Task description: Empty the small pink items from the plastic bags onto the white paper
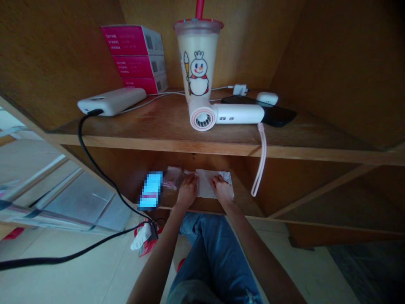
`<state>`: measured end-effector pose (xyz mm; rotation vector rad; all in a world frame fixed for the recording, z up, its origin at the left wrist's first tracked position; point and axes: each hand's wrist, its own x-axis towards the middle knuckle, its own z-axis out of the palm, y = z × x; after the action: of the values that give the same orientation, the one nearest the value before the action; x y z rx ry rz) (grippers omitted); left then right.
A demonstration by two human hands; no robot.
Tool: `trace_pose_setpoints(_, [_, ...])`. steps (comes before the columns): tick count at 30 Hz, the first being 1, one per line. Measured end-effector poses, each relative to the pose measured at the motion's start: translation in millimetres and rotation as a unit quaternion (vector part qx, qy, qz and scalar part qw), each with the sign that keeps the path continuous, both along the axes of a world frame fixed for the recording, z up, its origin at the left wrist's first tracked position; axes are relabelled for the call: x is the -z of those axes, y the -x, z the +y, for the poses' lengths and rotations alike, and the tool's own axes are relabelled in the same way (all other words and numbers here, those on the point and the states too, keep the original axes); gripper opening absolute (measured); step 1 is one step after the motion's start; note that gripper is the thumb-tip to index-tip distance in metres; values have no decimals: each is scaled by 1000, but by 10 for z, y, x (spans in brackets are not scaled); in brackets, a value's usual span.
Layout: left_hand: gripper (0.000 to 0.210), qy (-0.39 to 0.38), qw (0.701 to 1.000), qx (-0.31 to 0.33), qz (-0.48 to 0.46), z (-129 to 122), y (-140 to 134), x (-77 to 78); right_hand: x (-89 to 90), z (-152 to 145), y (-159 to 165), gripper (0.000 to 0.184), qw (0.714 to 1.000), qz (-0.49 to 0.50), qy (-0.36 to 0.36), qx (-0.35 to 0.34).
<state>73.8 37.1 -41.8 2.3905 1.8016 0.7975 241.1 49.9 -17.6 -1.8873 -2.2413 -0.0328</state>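
Observation:
On the lower shelf lies a flat white sheet (204, 190), with a printed patch at its top right corner. My left hand (187, 191) is at the sheet's left edge, its fingers bent and close together; whatever is under the fingertips is too small to make out. My right hand (223, 191) rests over the right part of the sheet, fingers curled against its surface. Left of my left hand is a clear plastic bag (172, 176) with small pink bits in it. A lit phone (150, 191), its screen blurred out, lies farther left.
The upper shelf (152, 137) holds a lidded drink cup (199, 63), a white handheld fan (237, 114) with a hanging strap, pink boxes (133, 63), a power bank (112, 101) and a black phone (281, 116). A black cable (104, 177) hangs down at left.

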Motion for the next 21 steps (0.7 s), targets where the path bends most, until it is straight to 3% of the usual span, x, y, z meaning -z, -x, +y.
trace_pose_setpoints(21, [37,-12,999,-30,30,-45,-38,33,-6,47,-35,30,995,71,-52,-38])
